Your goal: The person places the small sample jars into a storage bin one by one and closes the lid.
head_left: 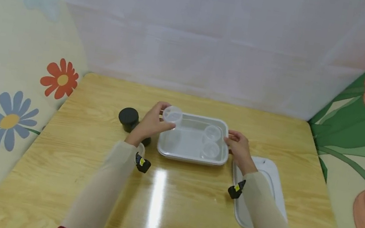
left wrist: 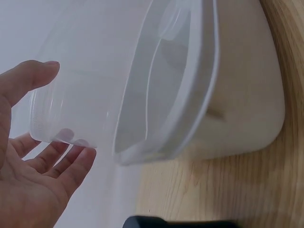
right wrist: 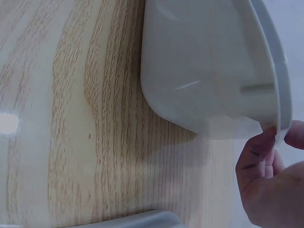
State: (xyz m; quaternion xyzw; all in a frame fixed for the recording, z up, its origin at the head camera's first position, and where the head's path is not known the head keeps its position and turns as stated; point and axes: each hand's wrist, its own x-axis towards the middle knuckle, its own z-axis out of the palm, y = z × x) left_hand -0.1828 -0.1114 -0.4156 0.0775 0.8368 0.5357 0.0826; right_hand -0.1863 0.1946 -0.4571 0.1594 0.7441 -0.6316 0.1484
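A clear plastic jar (head_left: 172, 115) with a ridged end is gripped between the thumb and fingers of my left hand (head_left: 154, 122), over the left end of a white rectangular container (head_left: 191, 158). In the left wrist view the jar (left wrist: 80, 109) lies beside the container's rim (left wrist: 202, 80). My right hand (head_left: 239, 147) pinches the container's right rim, thumb on one side and fingers on the other, as the right wrist view shows at the rim (right wrist: 283, 90). Two more clear jars, one (head_left: 213, 133) behind the other (head_left: 210, 150), stand inside at the right.
A white lid (head_left: 271, 172) lies on the wooden table (head_left: 188, 210) at the right, partly under my right forearm. Left of the container stands a black round-topped thing (head_left: 128, 116), with another dark item partly hidden by my left hand. A white wall rises behind.
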